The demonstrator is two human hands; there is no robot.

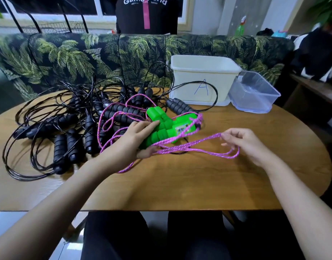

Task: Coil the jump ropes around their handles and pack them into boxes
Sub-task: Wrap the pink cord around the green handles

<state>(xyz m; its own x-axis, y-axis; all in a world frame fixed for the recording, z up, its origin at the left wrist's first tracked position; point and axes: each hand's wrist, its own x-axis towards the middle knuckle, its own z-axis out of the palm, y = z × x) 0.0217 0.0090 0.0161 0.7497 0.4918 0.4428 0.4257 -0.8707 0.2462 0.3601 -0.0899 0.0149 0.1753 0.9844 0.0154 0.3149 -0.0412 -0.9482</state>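
My left hand (135, 139) grips the two green handles (167, 126) of a jump rope, held together just above the wooden table (180, 184). Its pink braided rope (189, 147) runs in loose loops from the handles to my right hand (244, 143), which pinches a strand between thumb and fingers. More pink rope trails left over a pile of black jump ropes (71, 132) with ribbed black handles. A white box marked "A" (204, 79) stands at the back of the table. A clear plastic box (253, 92) sits to its right.
A sofa with a palm-leaf print (86, 59) runs behind the table. A person in a black shirt (146, 14) stands beyond it. A dark side table (315, 94) is at the right. My legs are below the table's front edge.
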